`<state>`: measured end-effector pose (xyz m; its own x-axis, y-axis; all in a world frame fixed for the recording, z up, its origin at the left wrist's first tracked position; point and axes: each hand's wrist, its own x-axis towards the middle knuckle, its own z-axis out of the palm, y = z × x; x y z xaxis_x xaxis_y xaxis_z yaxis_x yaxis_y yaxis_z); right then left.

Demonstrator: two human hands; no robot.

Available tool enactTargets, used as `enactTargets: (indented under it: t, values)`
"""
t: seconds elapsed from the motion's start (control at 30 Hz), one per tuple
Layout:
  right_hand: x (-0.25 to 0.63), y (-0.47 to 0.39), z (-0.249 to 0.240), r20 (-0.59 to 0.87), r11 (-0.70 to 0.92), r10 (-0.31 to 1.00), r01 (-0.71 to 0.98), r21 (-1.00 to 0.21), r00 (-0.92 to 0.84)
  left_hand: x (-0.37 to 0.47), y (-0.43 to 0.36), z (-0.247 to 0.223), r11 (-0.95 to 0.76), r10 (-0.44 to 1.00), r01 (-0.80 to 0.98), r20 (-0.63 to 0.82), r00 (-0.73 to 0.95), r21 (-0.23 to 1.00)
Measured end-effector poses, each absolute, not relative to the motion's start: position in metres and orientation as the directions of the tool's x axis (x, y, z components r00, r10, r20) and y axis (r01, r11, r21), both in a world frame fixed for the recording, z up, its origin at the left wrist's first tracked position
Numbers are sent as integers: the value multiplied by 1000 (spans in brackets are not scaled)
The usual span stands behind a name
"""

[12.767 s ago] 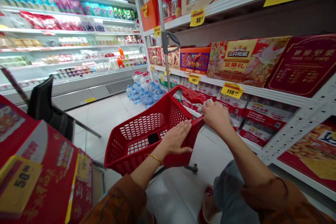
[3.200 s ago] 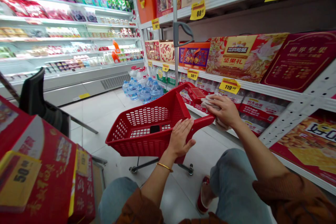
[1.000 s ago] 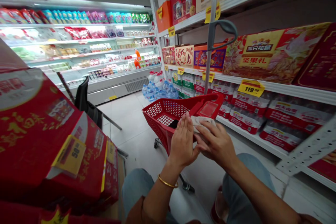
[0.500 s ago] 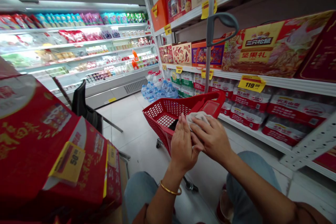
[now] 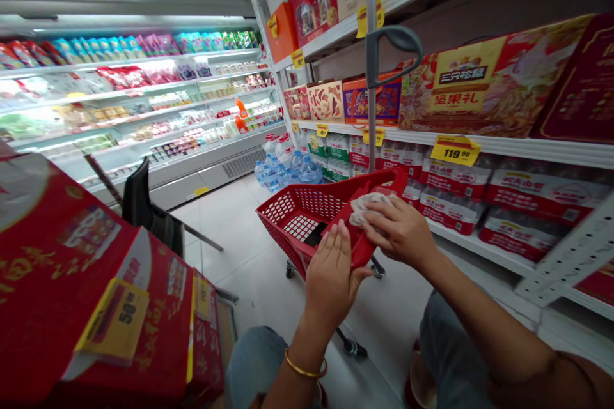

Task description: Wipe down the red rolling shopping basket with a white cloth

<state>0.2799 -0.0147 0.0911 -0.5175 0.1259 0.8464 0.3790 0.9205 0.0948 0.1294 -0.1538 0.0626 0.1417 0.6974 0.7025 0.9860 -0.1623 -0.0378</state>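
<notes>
In the head view a red shopping basket (image 5: 283, 208) on wheels stands tilted in front of me, with a dark object (image 5: 315, 235) inside. My right hand (image 5: 400, 230) is closed on a crumpled whitish cloth (image 5: 367, 206) and presses it to the solid red panel at the basket's near right end. My left hand (image 5: 330, 268) lies against the basket's near edge, fingers stretched out together and thumb apart. Part of the near wall is hidden behind it. A grey pull handle (image 5: 396, 54) tops a metal pole beyond the basket.
Red gift boxes (image 5: 163, 319) with price tags are stacked at the left, beside a black folding chair (image 5: 139, 198). At the right a white shelf (image 5: 508, 147) holds boxes and bottled-water packs. Large water bottles (image 5: 288, 169) stand on the floor near a refrigerated display (image 5: 187, 172).
My right hand has moved right with the cloth, away from my left hand, uncovering more of the red panel. My left hand has shifted slightly down along the basket's edge.
</notes>
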Motion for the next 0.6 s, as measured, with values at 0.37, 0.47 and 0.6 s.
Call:
enactTargets:
  t: [0.37,0.47,0.6]
  values:
    - [288,43,102,766,887,281,460,22,-578,123,-156,61,-198,692,980,703,164,-34]
    - [289,43,102,757,875,313,484,5,-573,122,-156,61,-215,682,976,710,177,-37]
    - [288,32,103,750,852,343,523,4,-566,118,-159,64,-251,663,967,719,208,-49]
